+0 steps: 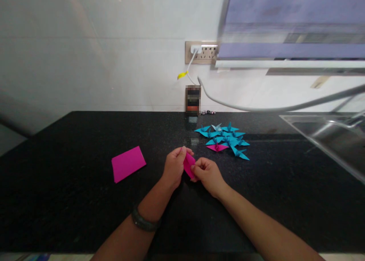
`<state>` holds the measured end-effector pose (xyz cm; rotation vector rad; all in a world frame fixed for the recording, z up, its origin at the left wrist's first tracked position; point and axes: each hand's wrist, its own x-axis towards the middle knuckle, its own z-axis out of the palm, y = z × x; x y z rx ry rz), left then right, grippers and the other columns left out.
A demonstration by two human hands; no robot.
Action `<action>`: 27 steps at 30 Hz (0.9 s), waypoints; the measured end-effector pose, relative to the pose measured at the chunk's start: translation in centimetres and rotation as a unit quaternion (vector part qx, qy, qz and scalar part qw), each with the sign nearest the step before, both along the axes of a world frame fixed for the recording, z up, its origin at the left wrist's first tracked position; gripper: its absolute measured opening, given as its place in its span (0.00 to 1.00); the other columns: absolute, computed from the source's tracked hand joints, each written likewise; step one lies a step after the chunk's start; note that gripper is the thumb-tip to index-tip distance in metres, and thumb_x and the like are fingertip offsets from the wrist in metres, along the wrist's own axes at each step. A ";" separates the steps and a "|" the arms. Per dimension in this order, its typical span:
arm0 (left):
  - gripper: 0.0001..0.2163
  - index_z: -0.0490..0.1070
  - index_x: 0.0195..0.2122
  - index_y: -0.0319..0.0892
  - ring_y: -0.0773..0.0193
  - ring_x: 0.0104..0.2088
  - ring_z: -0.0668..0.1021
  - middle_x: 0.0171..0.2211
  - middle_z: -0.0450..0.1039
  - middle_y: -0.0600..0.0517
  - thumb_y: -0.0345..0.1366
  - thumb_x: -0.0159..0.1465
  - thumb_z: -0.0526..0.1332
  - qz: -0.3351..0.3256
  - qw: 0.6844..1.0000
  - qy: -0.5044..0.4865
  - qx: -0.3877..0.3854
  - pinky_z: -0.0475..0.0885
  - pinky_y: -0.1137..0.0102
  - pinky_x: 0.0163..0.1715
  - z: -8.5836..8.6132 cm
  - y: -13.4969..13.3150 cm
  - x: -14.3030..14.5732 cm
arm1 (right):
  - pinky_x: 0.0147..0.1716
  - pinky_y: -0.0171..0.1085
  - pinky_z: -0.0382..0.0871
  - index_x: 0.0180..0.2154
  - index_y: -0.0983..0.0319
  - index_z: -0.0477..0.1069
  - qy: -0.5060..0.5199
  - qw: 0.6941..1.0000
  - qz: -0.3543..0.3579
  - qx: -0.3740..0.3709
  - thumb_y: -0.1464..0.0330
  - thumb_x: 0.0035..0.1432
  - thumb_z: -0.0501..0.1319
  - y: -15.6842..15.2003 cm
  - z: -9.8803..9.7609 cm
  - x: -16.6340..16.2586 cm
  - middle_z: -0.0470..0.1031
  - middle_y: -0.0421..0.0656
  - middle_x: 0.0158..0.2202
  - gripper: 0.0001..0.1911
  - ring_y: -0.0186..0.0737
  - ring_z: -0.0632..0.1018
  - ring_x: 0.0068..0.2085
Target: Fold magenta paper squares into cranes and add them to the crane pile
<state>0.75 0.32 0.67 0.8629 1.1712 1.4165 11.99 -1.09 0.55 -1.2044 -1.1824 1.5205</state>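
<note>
A small folded piece of pink paper (188, 164) is held between my two hands above the dark counter. My left hand (174, 166) grips its left side, thumb on top. On the right edge, the fingertips of my right hand (208, 174) pinch the paper. The finer folds are too small to make out. A stack of pink paper sheets (128, 164) lies flat to the left. Beyond my right hand, several blue paper cranes (228, 139) sit in a cluster, with one pink paper crane (217, 147) at the near side and a paler one (217, 127) at the back.
A phone-like upright object (193, 100), blurred out, leans at the wall beside a small beaded string (208, 112). A white cable (191, 63) hangs from the wall socket (207, 52). A grey hose (256, 108) runs right toward the metal sink (313, 139). The black counter (71, 207) spreads all around.
</note>
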 end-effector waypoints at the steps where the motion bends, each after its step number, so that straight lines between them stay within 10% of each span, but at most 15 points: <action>1: 0.13 0.71 0.26 0.38 0.70 0.22 0.71 0.25 0.72 0.52 0.44 0.55 0.58 0.000 1.000 -0.006 -0.001 0.65 0.74 0.25 0.0 0.0 0.0 | 0.16 0.27 0.60 0.19 0.62 0.61 0.001 1.000 0.001 -0.001 0.70 0.43 0.59 0.0 0.0 0.0 0.67 0.33 0.11 0.07 0.29 0.69 0.15; 27: 0.12 0.75 0.29 0.35 0.69 0.22 0.71 0.21 0.73 0.52 0.40 0.49 0.65 -0.030 0.999 0.002 -0.025 0.65 0.73 0.25 -0.1 -0.2 0.2 | 0.14 0.26 0.59 0.20 0.63 0.61 0.029 0.999 -0.023 -0.018 0.70 0.42 0.60 0.5 -0.1 0.4 0.68 0.34 0.11 0.07 0.28 0.68 0.13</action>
